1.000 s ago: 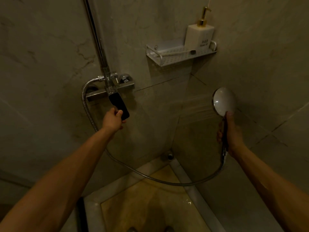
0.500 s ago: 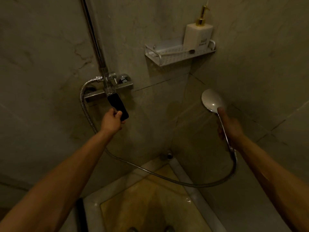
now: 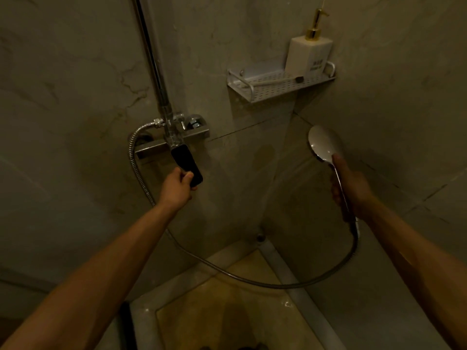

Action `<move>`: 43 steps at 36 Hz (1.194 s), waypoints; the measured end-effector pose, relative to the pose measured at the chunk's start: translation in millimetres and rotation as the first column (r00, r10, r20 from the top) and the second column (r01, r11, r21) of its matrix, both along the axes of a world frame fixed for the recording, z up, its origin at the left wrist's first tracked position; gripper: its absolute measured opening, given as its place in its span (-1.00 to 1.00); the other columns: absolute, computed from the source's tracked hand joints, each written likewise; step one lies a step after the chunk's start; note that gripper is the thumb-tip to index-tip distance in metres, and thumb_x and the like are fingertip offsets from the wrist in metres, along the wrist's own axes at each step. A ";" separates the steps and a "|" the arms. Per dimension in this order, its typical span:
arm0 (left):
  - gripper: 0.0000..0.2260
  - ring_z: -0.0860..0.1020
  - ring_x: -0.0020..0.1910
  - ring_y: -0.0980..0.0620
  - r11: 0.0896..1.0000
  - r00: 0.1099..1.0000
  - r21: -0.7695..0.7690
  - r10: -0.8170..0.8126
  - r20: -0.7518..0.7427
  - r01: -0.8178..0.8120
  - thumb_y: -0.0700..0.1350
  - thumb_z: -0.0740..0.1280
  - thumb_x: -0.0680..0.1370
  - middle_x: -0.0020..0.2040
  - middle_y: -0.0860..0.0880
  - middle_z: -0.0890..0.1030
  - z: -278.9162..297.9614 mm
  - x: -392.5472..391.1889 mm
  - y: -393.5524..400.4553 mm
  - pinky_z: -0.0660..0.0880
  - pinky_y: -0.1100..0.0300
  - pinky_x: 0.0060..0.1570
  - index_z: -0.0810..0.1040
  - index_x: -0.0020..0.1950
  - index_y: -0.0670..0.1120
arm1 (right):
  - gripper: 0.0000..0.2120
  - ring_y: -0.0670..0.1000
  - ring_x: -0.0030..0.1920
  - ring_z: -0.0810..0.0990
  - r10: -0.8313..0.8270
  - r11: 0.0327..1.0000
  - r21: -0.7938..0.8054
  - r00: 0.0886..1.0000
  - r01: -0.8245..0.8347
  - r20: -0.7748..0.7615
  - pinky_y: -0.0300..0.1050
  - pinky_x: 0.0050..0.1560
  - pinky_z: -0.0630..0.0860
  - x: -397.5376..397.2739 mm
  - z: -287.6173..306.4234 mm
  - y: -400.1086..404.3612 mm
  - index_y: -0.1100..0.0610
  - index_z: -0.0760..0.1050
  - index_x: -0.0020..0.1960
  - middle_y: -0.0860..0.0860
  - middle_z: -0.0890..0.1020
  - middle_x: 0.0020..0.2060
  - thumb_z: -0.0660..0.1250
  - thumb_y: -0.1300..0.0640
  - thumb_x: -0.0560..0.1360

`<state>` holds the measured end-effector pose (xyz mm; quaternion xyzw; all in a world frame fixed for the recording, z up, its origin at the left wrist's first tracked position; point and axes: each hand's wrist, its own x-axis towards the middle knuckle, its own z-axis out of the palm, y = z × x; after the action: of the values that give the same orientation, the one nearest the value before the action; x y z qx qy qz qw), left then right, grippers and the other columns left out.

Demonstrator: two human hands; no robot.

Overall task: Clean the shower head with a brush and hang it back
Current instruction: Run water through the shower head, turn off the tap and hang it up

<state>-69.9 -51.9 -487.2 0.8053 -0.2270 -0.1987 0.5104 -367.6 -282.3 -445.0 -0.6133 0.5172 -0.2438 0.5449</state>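
Observation:
My right hand (image 3: 352,186) grips the chrome handle of the shower head (image 3: 324,144), whose round shiny back faces me at the right, near the wall corner. Its metal hose (image 3: 265,281) loops down from the handle and back up to the mixer valve (image 3: 177,140). My left hand (image 3: 177,186) holds the lower end of the black lever handle (image 3: 187,164) under the valve. A white brush (image 3: 275,81) with a dark end lies on the wall shelf (image 3: 252,93).
A chrome riser pipe (image 3: 151,54) runs up the wall above the valve. A white soap dispenser (image 3: 308,55) with a gold pump stands on the perforated shelf. Below lies the wet shower floor (image 3: 227,306) with a raised pale curb (image 3: 300,294).
The shower head has turned and tilted left, from facing me edge-up to showing its back, and my right hand shifted slightly. My left hand stays on the black lever.

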 end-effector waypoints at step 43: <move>-0.57 0.49 -0.14 0.10 0.943 0.924 -0.304 -0.008 0.383 0.134 -0.33 0.36 0.40 0.10 -0.08 0.45 44.4 -24.4 25.6 0.49 0.18 -0.07 0.43 0.21 0.01 | -0.69 -0.07 -0.27 0.52 0.423 0.824 -0.371 0.900 -0.429 -0.102 -0.19 -0.32 0.43 85.7 4.7 121.1 -0.01 0.31 0.13 -0.04 0.54 -0.15 0.34 0.18 0.47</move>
<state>-94.3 -26.3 -442.8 0.7242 -0.3798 -0.0190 0.5752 -281.9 -161.2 -440.3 -0.8096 0.3133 -0.2079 0.4507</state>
